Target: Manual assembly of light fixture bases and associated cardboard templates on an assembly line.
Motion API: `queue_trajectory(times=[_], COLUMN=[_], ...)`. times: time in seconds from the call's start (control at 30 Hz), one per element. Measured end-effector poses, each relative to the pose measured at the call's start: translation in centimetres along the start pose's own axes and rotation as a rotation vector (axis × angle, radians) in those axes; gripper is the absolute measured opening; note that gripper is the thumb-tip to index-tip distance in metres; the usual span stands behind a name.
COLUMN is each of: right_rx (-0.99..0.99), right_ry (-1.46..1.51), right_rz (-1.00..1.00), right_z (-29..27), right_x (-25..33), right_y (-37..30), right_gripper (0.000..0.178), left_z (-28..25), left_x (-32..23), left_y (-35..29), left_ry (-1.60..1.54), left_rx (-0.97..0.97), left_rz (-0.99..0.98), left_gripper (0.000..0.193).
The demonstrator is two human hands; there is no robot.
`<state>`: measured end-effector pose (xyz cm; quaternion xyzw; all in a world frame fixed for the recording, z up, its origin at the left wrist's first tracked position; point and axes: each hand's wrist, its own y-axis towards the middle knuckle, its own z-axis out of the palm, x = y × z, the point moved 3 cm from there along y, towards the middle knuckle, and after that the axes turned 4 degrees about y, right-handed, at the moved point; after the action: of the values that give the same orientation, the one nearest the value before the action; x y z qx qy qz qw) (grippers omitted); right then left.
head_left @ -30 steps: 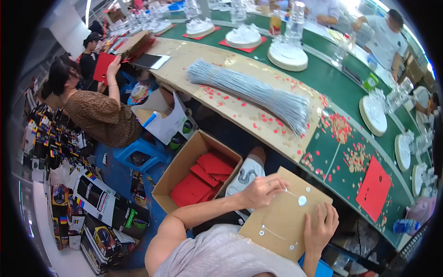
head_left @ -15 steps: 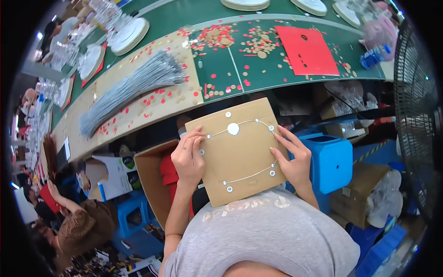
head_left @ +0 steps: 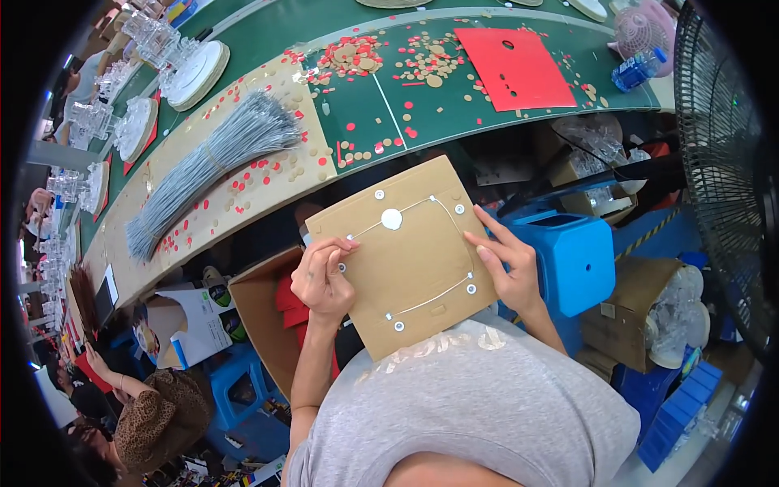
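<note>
Leaning against my lap is a brown cardboard panel (head_left: 410, 272) with several small white round studs and a larger white disc (head_left: 391, 219). A thin white wire (head_left: 438, 299) with small white beads loops over its face. At the panel's left edge, my left hand (head_left: 324, 282) is closed in a pinch on the wire, beside a bead. My right hand (head_left: 511, 268) is at the right edge, thumb and fingers bent round the wire's right stretch and the panel's margin; the exact contact is hard to make out. The upper right stud (head_left: 459, 209) sits outside the wire.
Ahead, a green table (head_left: 365, 122) carries a bundle of grey wires (head_left: 215, 166), red and tan paper discs, a red sheet (head_left: 519, 69) and a blue bottle (head_left: 639, 69). A blue stool (head_left: 576, 268) and black fan (head_left: 722, 162) stand right. A person (head_left: 158, 414) works at left.
The wire's upper right stretch has come inward, off the upper right stud. My left fingers have closed into a tighter pinch. The view has shifted slightly.
</note>
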<state>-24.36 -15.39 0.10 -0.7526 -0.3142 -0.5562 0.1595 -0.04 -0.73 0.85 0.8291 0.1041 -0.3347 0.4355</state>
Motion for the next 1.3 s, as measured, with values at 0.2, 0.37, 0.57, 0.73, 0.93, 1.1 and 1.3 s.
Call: queue_trajectory(times=[0.2, 0.37, 0.57, 0.73, 0.93, 1.1, 1.3], right_rx=[-0.019, 0.145, 0.587, 0.529, 0.305, 0.139, 0.329], right_ry=[-0.414, -0.663, -0.593, -0.779, -0.864, -0.516, -0.191], right_rz=[-0.292, -0.309, -0.840, -0.495, -0.218, -0.646, -0.619], right_z=[0.5, 0.4, 8.1, 10.8, 8.7, 6.5, 6.2], right_x=[1.4, 3.7, 3.8, 2.3, 4.4, 4.7, 3.2], right_y=[-0.6, 4.7, 10.6, 11.9, 8.3, 6.0, 7.3], right_gripper=[0.034, 0.055, 0.075, 0.075, 0.066, 0.036, 0.035], left_z=[-0.1, -1.0, -3.4, -2.2, -2.2, -1.5, -0.9], left_x=[-0.4, -1.0, -6.5, -6.1, -1.7, -1.1, -2.3], left_y=[0.0, -0.2, -0.8, -3.0, -0.9, -1.2, -0.2], left_ry=[0.074, 0.107, 0.223, 0.355, 0.389, 0.278, 0.327], left_rx=[0.003, 0.047, -0.048, 0.184, 0.253, 0.240, 0.250], left_rz=[0.139, 0.153, 0.158, -0.301, -0.258, -0.117, -0.019], left_gripper=[0.010, 0.011, 0.035, 0.062, 0.047, 0.031, 0.023])
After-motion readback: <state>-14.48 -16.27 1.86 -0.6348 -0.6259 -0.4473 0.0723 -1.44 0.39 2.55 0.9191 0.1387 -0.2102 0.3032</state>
